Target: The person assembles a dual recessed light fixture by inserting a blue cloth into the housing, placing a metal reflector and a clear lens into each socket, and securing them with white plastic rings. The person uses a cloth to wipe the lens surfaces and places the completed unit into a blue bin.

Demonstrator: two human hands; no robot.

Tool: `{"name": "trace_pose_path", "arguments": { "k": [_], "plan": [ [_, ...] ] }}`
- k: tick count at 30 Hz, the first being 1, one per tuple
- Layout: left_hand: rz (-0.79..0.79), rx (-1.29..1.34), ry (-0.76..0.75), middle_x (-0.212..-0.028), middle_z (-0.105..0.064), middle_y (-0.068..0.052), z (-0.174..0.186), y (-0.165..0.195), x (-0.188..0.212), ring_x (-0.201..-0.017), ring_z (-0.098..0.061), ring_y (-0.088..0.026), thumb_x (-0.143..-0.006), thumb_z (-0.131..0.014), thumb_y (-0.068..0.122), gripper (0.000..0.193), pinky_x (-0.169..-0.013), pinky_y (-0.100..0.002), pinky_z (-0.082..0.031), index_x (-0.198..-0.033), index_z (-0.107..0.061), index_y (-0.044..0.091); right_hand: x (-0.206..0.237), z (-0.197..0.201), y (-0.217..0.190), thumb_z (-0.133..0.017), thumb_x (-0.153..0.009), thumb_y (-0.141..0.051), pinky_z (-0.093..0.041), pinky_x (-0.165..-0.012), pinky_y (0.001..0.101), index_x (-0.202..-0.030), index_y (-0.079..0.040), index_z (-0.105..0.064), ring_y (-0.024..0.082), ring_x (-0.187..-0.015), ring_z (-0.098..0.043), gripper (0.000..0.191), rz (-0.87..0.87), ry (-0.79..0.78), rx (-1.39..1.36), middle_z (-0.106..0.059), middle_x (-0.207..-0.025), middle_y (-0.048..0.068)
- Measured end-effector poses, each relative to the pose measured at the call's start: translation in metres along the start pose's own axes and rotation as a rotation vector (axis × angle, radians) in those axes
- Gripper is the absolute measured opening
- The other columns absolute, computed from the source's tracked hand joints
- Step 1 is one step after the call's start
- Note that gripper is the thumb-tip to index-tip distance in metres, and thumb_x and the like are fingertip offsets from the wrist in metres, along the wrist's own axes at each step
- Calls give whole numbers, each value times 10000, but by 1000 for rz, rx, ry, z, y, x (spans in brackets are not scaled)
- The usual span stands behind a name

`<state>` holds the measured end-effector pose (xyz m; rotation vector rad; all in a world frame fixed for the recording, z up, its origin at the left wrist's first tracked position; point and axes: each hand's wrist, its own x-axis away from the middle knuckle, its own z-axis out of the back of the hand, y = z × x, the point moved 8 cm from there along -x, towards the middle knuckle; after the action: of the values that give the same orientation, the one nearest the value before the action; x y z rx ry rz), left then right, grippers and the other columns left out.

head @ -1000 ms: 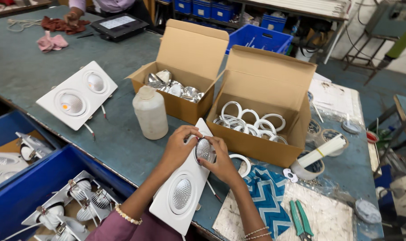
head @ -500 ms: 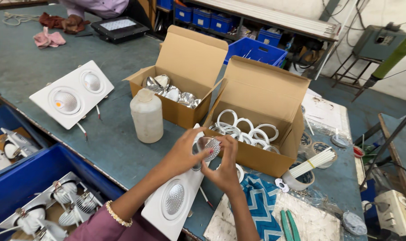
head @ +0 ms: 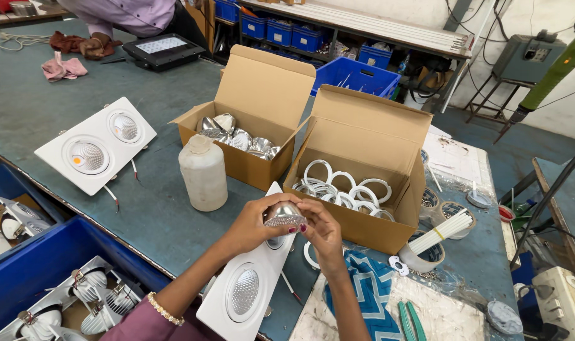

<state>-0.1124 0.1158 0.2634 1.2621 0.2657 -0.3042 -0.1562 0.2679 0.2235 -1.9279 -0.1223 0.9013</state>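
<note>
White fixture [head: 246, 287] (silver reflector [head: 285, 216]), blue-patterned cloth [head: 369, 292]

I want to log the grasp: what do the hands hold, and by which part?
Both the left hand and right hand hold a small silver reflector cup by its rim, above the white twin downlight fixture.

You're at a grey-blue workbench [head: 41, 113] in a workshop, with a pale wall [head: 540, 19] behind it. Blue bins [head: 287, 31] sit under a long shelf [head: 363, 22], and the grey floor [head: 489, 136] shows beyond.
</note>
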Motion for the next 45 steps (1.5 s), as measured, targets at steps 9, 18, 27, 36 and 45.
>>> {"name": "trace_pose_path", "arguments": {
  "k": [9,18,27,36,45],
  "plan": [
    [-59,322,-275,-1124,-739,-37,-11,-3,1,-1073,-677,-135,-766,-834,66,536,-974,-297,-540,-1266,-643,78,0,-17,-16,-826,-863,-126,-382,-1213,430,-1181,-82,-569,261,-1415,-498,411,82,-140,83,-512,-1506,180],
    [-209,170,-242,-1361,-576,-66,-9,13,5,-1300,-558,-157,-824,-786,131,620,-1120,-318,-443,-1385,-525,82,2,0,-2,-795,-901,-128,-433,-1118,378,-1236,-27,-578,243,-1284,-560,412,-15,-51,22,-575,-1354,145],
    [-151,-70,-266,-1388,-584,-65,-15,14,5,-1171,-592,-182,-762,-861,274,832,-933,-324,-530,-1496,-486,163,2,19,31,-734,-934,-117,-458,-983,313,-1363,-10,-527,141,-1124,-567,488,-219,27,-395,-568,-1285,65],
    [-247,-198,-143,-1201,-667,-66,-15,24,2,-1070,-618,-218,-722,-904,458,831,-907,-361,-519,-1454,-584,231,1,19,39,-730,-944,-125,-473,-1048,360,-1265,-62,-549,158,-1163,-596,374,-272,74,-358,-594,-1231,43],
    [-23,-290,-190,-957,-635,-98,-19,7,-1,-876,-621,-228,-649,-837,573,866,-791,-358,-542,-1422,-582,276,1,19,45,-725,-939,-124,-498,-1048,377,-1260,-54,-563,189,-1190,-600,366,-317,36,-356,-596,-1256,72]
  ]
}}
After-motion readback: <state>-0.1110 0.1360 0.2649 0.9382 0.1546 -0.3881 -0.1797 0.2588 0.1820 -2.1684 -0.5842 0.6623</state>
